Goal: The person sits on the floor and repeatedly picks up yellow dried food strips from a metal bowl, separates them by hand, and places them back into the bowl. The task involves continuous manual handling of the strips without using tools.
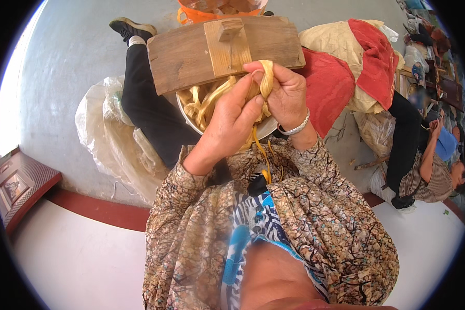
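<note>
Raised in front of my lap, my right hand [288, 91] holds a limp, pale-yellow strip [267, 79], looped over its fingers. My left hand [232, 106] meets it from the other side, thumb and fingers pinched on the same material; its fingertips are partly hidden. Below both hands, a pale-rimmed basin [272, 130] contains a heap of similar yellow strips [195, 104]. A wooden board [178, 52] lies across the basin's far side, with a lighter crosspiece [226, 50] and a small wooden block [231, 30] on top.
An orange tub [201, 16] stands beyond the board. Clear plastic sheeting [104, 143] lies at left beside my outstretched leg [143, 100]. A red cloth [329, 85] and a tan sack [329, 37] are at right. Farther right, another person [430, 170] sits near several others.
</note>
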`<control>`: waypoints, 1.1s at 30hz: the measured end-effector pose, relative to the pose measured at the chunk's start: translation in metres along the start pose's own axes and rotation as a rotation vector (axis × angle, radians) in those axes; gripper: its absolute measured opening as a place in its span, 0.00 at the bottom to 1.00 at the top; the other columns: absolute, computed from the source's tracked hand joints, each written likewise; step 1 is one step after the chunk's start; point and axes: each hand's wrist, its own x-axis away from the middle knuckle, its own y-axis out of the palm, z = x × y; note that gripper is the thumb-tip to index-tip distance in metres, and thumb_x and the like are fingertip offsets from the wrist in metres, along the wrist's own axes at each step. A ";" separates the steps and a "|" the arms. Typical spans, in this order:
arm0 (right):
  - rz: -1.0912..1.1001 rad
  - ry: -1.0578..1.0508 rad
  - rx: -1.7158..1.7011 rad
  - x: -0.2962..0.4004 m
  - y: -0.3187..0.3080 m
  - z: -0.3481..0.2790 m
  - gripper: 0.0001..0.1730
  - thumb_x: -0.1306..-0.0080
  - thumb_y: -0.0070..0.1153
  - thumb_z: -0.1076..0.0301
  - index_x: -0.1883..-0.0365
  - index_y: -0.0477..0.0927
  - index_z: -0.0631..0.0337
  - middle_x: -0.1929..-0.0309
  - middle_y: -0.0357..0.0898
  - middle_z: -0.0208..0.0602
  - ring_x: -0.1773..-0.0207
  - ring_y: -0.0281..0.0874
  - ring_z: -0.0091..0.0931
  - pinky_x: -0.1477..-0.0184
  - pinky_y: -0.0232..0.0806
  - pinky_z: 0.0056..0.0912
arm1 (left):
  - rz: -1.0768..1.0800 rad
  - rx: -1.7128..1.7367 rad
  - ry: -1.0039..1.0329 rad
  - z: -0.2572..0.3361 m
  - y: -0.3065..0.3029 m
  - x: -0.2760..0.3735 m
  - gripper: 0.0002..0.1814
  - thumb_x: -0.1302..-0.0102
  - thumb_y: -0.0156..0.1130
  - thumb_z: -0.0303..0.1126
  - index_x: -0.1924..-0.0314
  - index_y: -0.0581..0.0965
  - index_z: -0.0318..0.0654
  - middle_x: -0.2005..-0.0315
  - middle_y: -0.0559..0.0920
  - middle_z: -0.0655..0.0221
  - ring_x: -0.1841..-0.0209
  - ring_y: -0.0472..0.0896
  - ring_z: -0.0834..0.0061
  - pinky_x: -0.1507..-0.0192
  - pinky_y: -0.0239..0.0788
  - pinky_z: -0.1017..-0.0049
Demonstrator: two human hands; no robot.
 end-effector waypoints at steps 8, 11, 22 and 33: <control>0.097 -0.268 0.561 -0.004 -0.005 0.035 0.07 0.35 0.58 0.68 0.60 0.84 0.56 0.69 0.84 0.31 0.68 0.82 0.27 0.65 0.71 0.26 | 0.049 0.298 -0.166 -0.045 0.002 -0.006 0.12 0.30 0.57 0.29 0.51 0.72 0.29 0.66 0.79 0.73 0.65 0.74 0.80 0.63 0.69 0.75; 0.006 -0.404 0.743 -0.006 -0.010 0.028 0.05 0.37 0.59 0.66 0.67 0.82 0.55 0.72 0.81 0.28 0.68 0.79 0.32 0.66 0.69 0.32 | 0.042 0.124 -0.138 -0.054 -0.004 -0.002 0.07 0.31 0.58 0.29 0.60 0.73 0.33 0.75 0.76 0.72 0.74 0.71 0.80 0.72 0.65 0.74; -0.257 0.579 -0.132 0.041 -0.026 0.073 0.19 0.25 0.49 0.59 0.62 0.82 0.67 0.65 0.82 0.29 0.60 0.77 0.17 0.59 0.69 0.21 | 0.197 -0.942 0.549 -0.085 -0.011 0.018 0.22 0.49 0.61 0.27 0.51 0.75 0.33 0.68 0.80 0.65 0.72 0.80 0.66 0.73 0.70 0.70; -0.423 0.628 -0.130 0.035 -0.052 0.077 0.17 0.24 0.46 0.62 0.53 0.80 0.66 0.58 0.84 0.31 0.56 0.78 0.18 0.51 0.70 0.23 | 0.127 -1.086 0.693 -0.082 -0.010 0.012 0.28 0.54 0.68 0.31 0.49 0.77 0.33 0.60 0.82 0.60 0.69 0.81 0.68 0.72 0.72 0.73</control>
